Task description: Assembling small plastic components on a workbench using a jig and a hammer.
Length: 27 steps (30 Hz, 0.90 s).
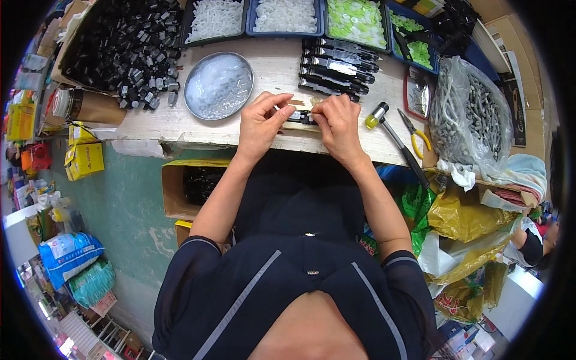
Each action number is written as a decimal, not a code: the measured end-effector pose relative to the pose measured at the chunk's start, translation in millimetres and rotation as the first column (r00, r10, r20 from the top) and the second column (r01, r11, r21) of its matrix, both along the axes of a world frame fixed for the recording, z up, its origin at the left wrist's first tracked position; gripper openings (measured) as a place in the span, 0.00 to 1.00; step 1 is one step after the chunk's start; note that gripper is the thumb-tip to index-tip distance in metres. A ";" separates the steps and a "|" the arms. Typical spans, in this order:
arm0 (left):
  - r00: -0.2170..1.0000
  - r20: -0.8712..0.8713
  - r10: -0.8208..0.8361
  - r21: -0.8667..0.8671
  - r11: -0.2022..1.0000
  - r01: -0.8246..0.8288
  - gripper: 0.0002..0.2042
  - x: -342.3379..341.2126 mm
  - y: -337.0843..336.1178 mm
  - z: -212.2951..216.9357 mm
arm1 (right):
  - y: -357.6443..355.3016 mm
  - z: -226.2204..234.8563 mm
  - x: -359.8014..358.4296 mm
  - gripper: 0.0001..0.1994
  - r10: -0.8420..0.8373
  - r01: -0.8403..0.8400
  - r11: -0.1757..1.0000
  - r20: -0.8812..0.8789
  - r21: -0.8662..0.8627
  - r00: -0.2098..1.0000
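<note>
Near the front edge of the bench, a small black part with a pale section [300, 117] lies between my hands. My left hand [261, 125] has its thumb and fingertips curled at the part's left end. With fingers pinched together, my right hand [339, 125] presses at its right end; anything tiny inside that pinch is hidden. Just behind the hands lies a stack of long black assembled pieces [336, 67]. To the left is a round metal dish [188, 90] of small clear plastic pieces. A hammer with a yellow-tipped head [384, 119] rests right of my right hand.
Yellow-handled pliers [417, 137] and a red-rimmed box [415, 90] lie right, beside a clear bag of grey parts [474, 114]. Trays of white pieces [285, 17] and green pieces [357, 23] line the back. Black parts [141, 57] heap at left, near a brown jar [90, 107].
</note>
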<state>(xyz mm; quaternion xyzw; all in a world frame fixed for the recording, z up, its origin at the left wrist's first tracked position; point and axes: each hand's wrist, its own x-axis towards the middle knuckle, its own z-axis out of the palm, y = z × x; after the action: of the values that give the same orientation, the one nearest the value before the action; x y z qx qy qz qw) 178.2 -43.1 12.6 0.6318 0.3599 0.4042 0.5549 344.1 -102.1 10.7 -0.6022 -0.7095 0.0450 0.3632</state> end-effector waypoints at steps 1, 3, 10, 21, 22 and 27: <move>0.999 -0.041 0.012 -0.048 0.999 -0.014 0.11 1.2 0.9 1.5 | 0.6 -2.3 -0.3 0.05 0.006 -0.005 1.000 0.027 -0.015 1.000; 0.995 -0.095 -0.006 -0.028 1.000 0.003 0.11 1.5 2.0 -0.7 | 2.4 -6.3 -1.8 0.05 0.009 -0.008 1.000 0.058 -0.010 0.998; 0.973 -0.224 -0.048 0.047 0.997 0.060 0.11 5.3 4.1 -3.3 | 6.2 -11.5 -4.3 0.06 -0.007 0.002 1.000 0.164 0.030 0.986; 0.940 -0.334 -0.074 0.057 0.993 0.098 0.12 8.8 7.7 -3.4 | 6.5 -11.7 -7.0 0.06 -0.012 0.003 0.999 0.195 0.047 0.981; 0.928 -0.364 -0.076 0.071 0.992 0.109 0.12 9.1 8.4 -3.5 | 6.1 -10.5 -7.0 0.06 -0.007 -0.003 0.999 0.234 0.042 0.972; 0.834 -0.549 -0.061 0.224 0.950 0.217 0.11 19.9 16.6 -0.2 | 1.9 -9.2 10.5 0.06 0.048 -0.055 0.997 0.142 0.049 0.989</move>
<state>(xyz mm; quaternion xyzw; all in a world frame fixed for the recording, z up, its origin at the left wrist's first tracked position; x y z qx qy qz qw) 198.1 -26.6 12.4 0.8152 0.3928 0.2164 0.3666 354.6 -100.2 1.5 -0.5755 -0.7497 -0.0072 0.3267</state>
